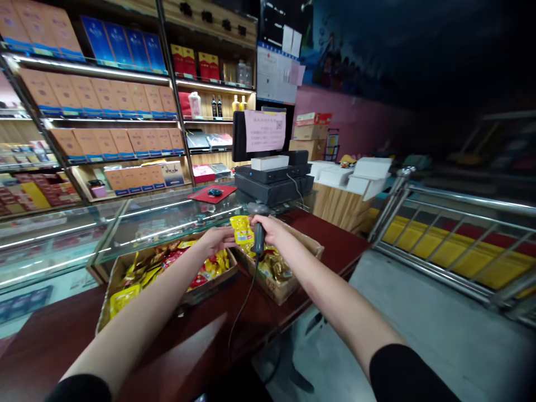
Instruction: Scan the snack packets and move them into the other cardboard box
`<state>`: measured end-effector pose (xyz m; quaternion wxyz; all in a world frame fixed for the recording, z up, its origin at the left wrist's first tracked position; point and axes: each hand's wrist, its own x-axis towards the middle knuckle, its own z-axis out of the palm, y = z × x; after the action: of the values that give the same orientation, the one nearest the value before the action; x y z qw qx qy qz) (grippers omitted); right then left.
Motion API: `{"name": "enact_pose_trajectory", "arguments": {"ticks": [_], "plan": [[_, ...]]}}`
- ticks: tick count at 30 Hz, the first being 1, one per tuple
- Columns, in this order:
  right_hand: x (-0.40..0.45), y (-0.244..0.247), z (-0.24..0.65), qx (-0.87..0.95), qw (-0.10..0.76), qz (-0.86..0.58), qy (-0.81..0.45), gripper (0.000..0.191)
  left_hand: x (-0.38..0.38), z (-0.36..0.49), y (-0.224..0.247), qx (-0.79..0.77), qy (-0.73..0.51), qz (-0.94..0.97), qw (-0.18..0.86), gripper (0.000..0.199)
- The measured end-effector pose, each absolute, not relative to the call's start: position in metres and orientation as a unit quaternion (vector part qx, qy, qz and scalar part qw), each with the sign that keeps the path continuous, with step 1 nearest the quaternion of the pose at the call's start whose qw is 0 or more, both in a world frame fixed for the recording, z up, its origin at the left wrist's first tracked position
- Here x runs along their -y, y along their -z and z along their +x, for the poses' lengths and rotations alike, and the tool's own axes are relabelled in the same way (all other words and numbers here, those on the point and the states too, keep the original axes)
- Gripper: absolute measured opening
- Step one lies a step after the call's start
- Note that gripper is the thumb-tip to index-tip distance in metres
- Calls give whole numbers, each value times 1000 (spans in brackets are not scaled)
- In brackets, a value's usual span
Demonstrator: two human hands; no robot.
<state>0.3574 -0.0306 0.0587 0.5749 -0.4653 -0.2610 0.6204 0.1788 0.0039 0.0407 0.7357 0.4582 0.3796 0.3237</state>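
Observation:
My right hand [268, 228] is wrapped round the dark handle of a corded barcode scanner [259, 237]. Against its left side is a small yellow packet [242, 230], upright between my two hands. My left hand [216, 240] reaches to the packet's left edge, its fingers closed on it. Below my left arm lies a cardboard box [109, 290] of yellow, red and brown packets. A second cardboard box [280, 295] with gold and yellow packets sits under my right hand. The scanner's cable hangs down over the red-brown counter.
A glass display case [138, 223] runs behind the boxes. Beyond stand a monitor with a pink sheet [264, 131] and a black cash drawer [272, 187]. A red mat [201, 195] holds a dark mouse. Shelves of boxes rise at left; a metal railing [444, 245] is at right.

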Motion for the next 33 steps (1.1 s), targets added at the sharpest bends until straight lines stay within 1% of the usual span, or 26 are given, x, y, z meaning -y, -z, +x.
{"name": "enact_pose_trajectory", "arguments": {"ticks": [3, 6, 9, 12, 16, 23, 28, 33], "plan": [[45, -64, 406, 246, 609, -479, -583, 8, 4, 230, -49, -364, -280, 466, 756, 15], [62, -66, 442, 221, 645, -501, -533, 8, 13, 265, -49, -373, -247, 481, 754, 11], [76, -66, 460, 201, 664, -515, -502, 10, 17, 278, -44, -383, -237, 493, 745, 14], [83, -65, 457, 197, 650, -521, -517, 11, 15, 268, -38, -396, -243, 491, 737, 19], [74, -62, 426, 212, 622, -515, -551, 13, 5, 224, -39, -438, -278, 484, 704, 20], [36, -51, 335, 275, 554, -439, -652, 11, -8, 103, -41, -474, -356, 454, 665, 11], [15, -37, 259, 283, 498, -435, -695, 9, -6, 25, -32, -510, -392, 410, 647, 13], [4, -24, 193, 283, 448, -442, -724, 9, -1, -22, -22, -524, -427, 397, 621, 15]]}}
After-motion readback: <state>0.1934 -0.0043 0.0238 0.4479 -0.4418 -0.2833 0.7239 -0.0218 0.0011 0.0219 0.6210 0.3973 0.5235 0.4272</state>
